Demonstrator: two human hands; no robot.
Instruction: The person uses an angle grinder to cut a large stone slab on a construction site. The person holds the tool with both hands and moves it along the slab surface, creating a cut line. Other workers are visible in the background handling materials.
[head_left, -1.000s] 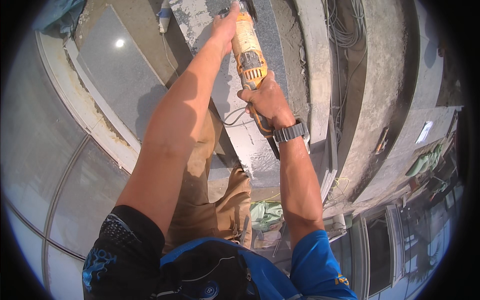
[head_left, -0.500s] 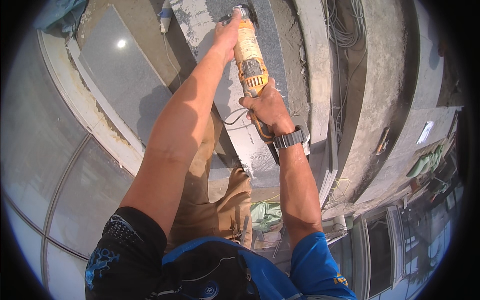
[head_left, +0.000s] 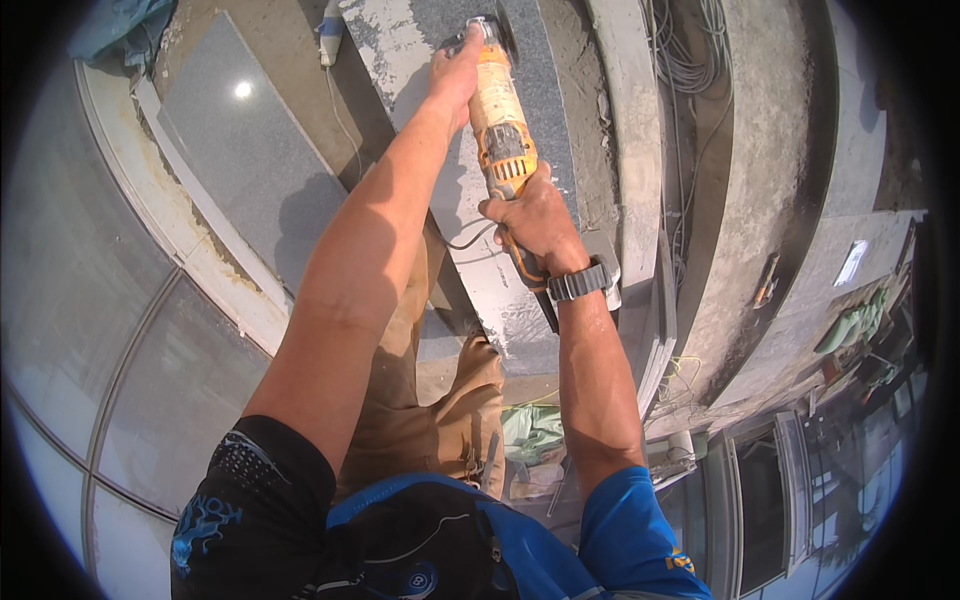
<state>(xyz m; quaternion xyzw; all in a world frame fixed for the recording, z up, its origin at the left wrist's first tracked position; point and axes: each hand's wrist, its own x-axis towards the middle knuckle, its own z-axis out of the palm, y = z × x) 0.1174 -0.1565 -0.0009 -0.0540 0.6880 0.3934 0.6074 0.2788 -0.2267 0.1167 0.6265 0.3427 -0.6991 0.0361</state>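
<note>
A: State the tool's position and your hold on it.

B: Your orange angle grinder (head_left: pixel 503 110) is over the white-smeared grey stone slab (head_left: pixel 552 110), nearer that slab's right long edge than its left. Your left hand (head_left: pixel 455 76) closes around the front end, its thumb laid up toward the gear head (head_left: pixel 488 30). Your right hand (head_left: pixel 538 212) is curled about the rear body.

A: Is your disc in contact?

B: Unconfirmed. The dark disc (head_left: pixel 508 38) stands on edge at the gear head's right; whether it touches stone or spins cannot be told.

A: What hazards do you face?

B: Three, by judgement. Your left thumb sits near the disc; a slipping front hold could bring skin onto the rim. The power cord (head_left: pixel 468 243) loops near the slab's left long edge, close to your right hand; a snag could jerk your rear grip. Should the disc pinch in stone, kickback could reach your bare forearms (head_left: pixel 375 190). Both your hands are ungloved.
</note>
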